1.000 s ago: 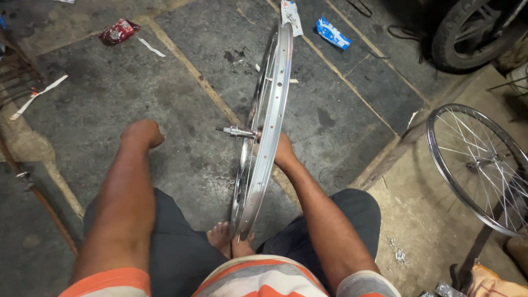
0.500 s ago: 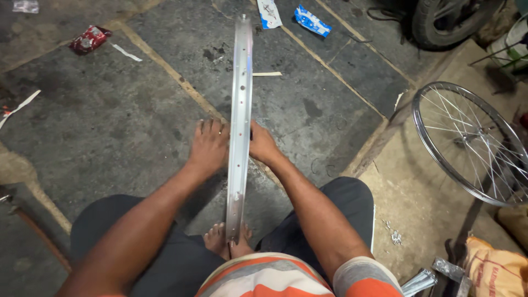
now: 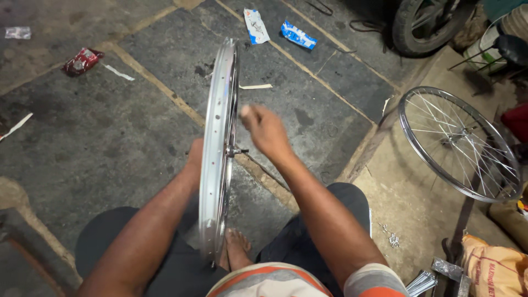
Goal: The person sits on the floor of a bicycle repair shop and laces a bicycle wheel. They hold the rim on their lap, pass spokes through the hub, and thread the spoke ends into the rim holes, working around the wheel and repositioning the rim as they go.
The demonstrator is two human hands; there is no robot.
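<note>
Bare wheel rim [image 3: 215, 148] upright on edge between the knees

The silver rim stands on the stone floor [image 3: 99, 137] by a bare foot [image 3: 237, 247], its hub axle [image 3: 236, 150] poking out just below the right hand [image 3: 267, 131] — that grip is loosely curled, touching nothing. The left hand [image 3: 195, 157] sits against the rim's far side, mostly hidden, so its grip cannot be told. Well right of both grips lies a spoked wheel [image 3: 459, 144]; wrappers [image 3: 298, 34] lie beyond.
</note>
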